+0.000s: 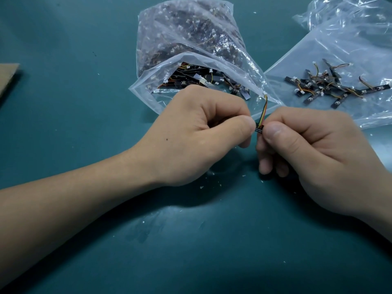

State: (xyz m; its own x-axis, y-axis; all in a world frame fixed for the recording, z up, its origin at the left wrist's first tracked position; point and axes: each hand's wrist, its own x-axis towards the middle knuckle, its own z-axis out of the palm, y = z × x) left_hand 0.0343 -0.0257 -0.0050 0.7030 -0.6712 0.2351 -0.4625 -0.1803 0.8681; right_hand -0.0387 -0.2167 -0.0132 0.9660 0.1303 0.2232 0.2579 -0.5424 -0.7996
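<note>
Two grips meet low over the teal surface (63,107): the left grip (199,132) and the right grip (314,153) are both clenched, thumb against fingers, pinching a small black strip (259,130) just in front of the open bag (191,39). Its wire lead (264,109) rises to a white connector (265,94). The danger, I'd say, is at the joint: twist or tug too hard and those thin wires could tear free, or the strip could slip out and drop.
</note>
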